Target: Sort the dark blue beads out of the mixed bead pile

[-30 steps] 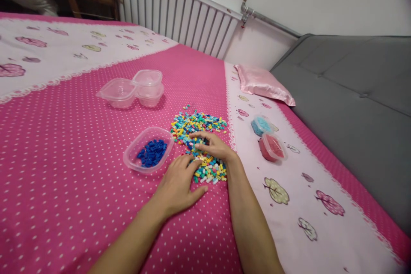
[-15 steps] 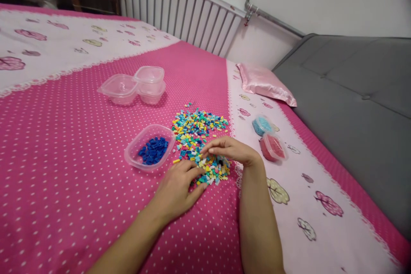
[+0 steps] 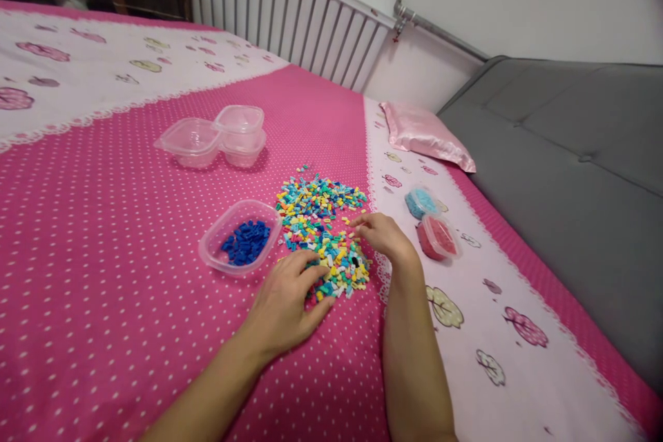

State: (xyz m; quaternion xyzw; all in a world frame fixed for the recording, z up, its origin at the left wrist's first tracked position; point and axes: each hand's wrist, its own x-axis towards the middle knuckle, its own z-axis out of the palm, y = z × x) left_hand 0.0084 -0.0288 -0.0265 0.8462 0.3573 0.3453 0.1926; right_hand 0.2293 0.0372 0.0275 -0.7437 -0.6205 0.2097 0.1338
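The left grip [image 3: 290, 297] is released, thumb and fingers apart, at the near left edge of the pile [image 3: 322, 199] of mixed-colour bricks. The right grip [image 3: 382, 235] has its fingers bent together at the pile's right edge; I cannot tell whether it pinches a brick. The pile lies on the bed [image 3: 129, 304], between the grips and beyond them. Left of the left grip and a little beyond, a tub [image 3: 211, 246] holds blue bricks [image 3: 246, 243]. Clear tubs [image 3: 194, 157] stand farther beyond it. Right of the right grip are a light-blue-filled tub [image 3: 420, 203] and a red-filled tub [image 3: 435, 237], side by side.
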